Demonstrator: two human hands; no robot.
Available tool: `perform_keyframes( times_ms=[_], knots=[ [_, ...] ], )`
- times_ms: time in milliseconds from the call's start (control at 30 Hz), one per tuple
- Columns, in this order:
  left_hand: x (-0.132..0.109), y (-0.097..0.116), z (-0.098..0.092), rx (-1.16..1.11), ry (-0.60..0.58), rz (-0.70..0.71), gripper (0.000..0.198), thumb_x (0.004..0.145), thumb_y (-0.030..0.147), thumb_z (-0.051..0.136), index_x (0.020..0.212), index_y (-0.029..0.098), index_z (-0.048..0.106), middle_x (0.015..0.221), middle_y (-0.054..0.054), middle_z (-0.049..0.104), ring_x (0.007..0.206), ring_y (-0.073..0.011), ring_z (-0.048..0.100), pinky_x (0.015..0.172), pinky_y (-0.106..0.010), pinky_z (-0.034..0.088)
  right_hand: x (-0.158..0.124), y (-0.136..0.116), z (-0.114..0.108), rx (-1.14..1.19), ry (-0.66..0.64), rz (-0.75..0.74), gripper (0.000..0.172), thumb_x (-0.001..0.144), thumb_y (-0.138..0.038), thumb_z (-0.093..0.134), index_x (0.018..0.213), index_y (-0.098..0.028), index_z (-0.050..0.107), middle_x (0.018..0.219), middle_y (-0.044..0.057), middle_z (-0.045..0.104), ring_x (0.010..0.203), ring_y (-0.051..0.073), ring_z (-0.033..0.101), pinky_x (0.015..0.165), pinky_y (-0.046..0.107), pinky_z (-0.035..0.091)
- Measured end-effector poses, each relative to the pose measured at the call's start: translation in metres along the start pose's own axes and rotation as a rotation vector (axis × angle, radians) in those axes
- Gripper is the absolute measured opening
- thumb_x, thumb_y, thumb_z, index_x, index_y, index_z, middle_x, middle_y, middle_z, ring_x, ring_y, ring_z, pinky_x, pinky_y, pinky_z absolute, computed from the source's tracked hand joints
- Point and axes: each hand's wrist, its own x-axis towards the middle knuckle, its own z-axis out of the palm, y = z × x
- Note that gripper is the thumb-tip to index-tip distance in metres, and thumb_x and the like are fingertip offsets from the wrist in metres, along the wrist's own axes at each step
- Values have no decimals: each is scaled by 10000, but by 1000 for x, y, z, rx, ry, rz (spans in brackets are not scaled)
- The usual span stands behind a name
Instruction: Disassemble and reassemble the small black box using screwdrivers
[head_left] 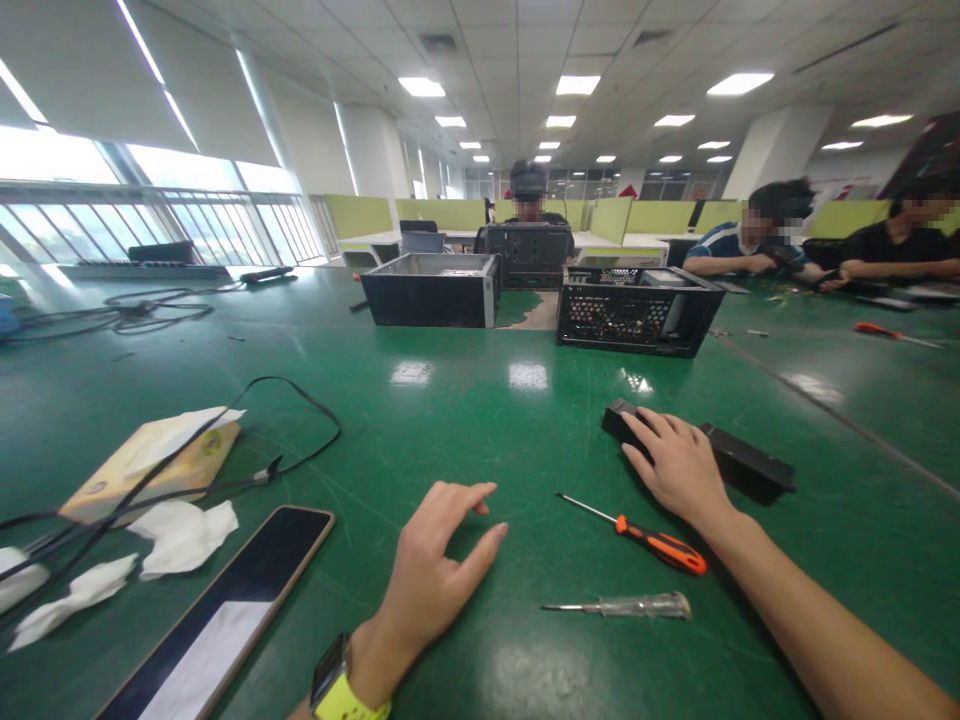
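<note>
Landmark: orange-and-black screwdriver (664,548), lying on the green tabletop (450,430), shaft pointing left.

Right hand (679,465): just beyond the screwdriver, fingers spread over the near end of a black oblong block (750,468); firmness of grip cannot be told.

Black oblong block: beyond the screwdriver, reaching out to both sides of the hand; partly covered, so one piece or two cannot be told.

Left hand (431,575): left of the screwdriver, holding nothing, thumb and fingers parted; watch (330,675) with yellow-green strap at the wrist.

Clear-handled screwdriver (637,606): one, just on the wearer's side of the landmark, shaft also pointing left.

Smartphone (225,620): one, well left of the landmark, past the left hand.

Crumpled white tissue (184,535), yellow box (202,465), black cable (322,405): far left of the landmark, the cable running across the box.

Computer cases: three, well beyond the landmark; a dark panelled one (427,295), a vented one (622,310), and an upright one (532,255) before a seated co-worker.
</note>
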Motion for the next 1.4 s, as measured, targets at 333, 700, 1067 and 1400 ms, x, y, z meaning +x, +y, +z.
perform_keyframes(
  times_ms=[333,700,1067,1400],
  knots=[
    [3,3,-2,11,22,18,234,887,209,617,1121,210,614,851,-23,646,779,-184,610,751,-313,497,7,3,-3,-12,-46,-24,394,957,-246,427,1320,-250,580,1368,56,604,1118,288,574,897,452,443],
    [3,0,-1,19,2,-7,238,902,230,605,1139,211,605,847,-28,646,761,-180,614,744,-317,504,10,9,3,25,-30,60,405,970,-198,363,1296,-274,591,1338,63,630,1187,299,564,983,542,355],
    [2,3,-2,24,17,36,235,889,201,611,1125,207,614,823,-17,645,753,-173,619,734,-301,501,-5,129,-17,235,-348,322,410,601,-379,771,949,-165,745,832,156,763,660,337,699,547,409,494],
    [3,3,0,32,-76,70,270,895,261,609,1159,206,610,850,-40,671,775,-190,634,728,-322,527,6,64,-101,557,-531,112,336,734,-433,723,1032,-278,716,923,53,754,757,258,698,653,355,517]
  ],
)
